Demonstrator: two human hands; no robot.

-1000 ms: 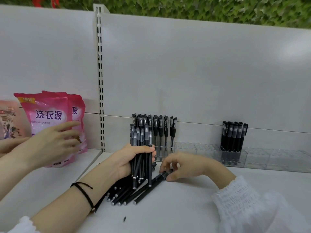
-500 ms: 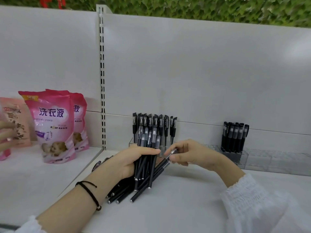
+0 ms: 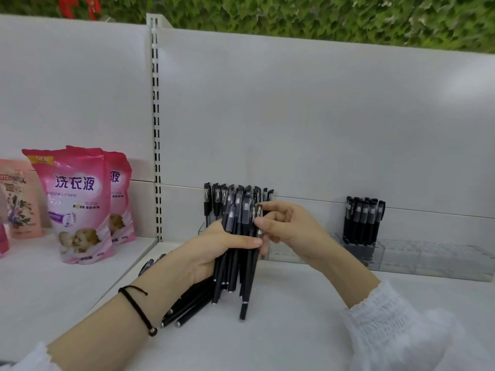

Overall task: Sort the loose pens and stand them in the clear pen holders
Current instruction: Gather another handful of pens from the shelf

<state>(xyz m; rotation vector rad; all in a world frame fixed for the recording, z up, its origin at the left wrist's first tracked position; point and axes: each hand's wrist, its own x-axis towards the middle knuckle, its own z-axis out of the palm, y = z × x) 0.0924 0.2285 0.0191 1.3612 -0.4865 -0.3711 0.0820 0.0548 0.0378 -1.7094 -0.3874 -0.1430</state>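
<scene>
Just changed: the right grip was low on the shelf among the loose pens 1.0 s ago. It is now up at the bundle, with thumb and forefinger pinching 1 pen near its cap end.
Left grip: the fingers are curled round the bundle of pens and hold it upright with the caps up, as it did 1.0 s ago.
Also changed: a second person's hand that reached toward the pink pouches 1.0 s ago is no longer in view.
Meaning for the task: this looks like the gathering step, with the pinched pen being set in line with the bundle. Nothing from the bundle stands in a holder yet, and loose pens still lie on the shelf, so a good part of the task is left.
Where the pens are: 1 bundle is in the left grip and a pile lies under the left wrist. A row stands behind the hands, and a cluster stands further right in the clear pen holders.
Hidden: the hands cover most of the holder behind them, and the left forearm covers part of the loose pile.
Hard to make out: the pens in the bundle cannot be counted, and the print on them is too small to read. The pinched pen's cap looks brownish but is blurred. I cannot tell whether the lowest pen touches the shelf.
</scene>
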